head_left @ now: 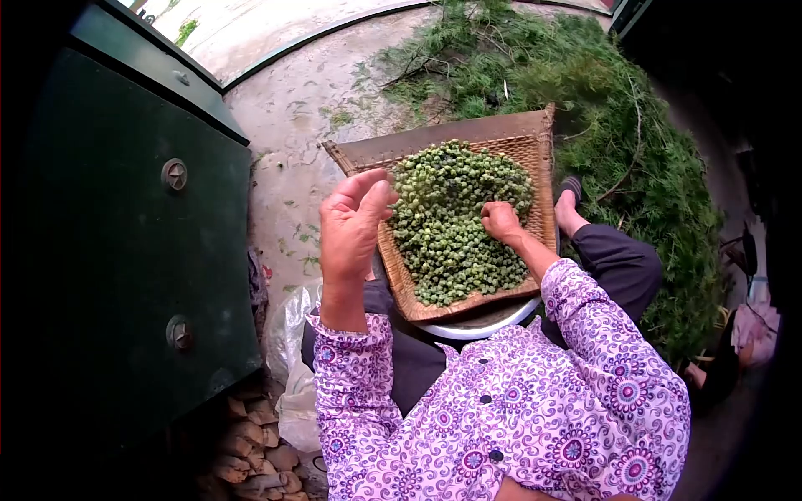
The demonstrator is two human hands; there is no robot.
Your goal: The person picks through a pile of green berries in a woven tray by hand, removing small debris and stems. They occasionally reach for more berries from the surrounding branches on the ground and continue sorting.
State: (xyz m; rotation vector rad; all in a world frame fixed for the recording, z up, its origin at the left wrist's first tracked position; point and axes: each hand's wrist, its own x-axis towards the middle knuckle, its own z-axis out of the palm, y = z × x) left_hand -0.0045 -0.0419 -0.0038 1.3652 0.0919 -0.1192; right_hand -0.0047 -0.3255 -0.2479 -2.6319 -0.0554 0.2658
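Note:
A wide woven basket tray (547, 196) rests in front of my lap, heaped with small round green cones or berries (455, 263). My left hand (355, 221) is raised over the tray's left edge. Its fingers curl in toward the thumb, and whatever they may hold is hidden. Down at the right part of the heap, my right hand (501, 220) touches the green pieces with its fingers drawn together. What lies between those fingertips cannot be made out.
Cut leafy green branches (568, 75) lie piled behind and right of the tray. A round pale-rimmed support (484, 324) shows beneath it. At left stand a dark green door (125, 242), a clear plastic bag (299, 392) and split firewood (251, 447).

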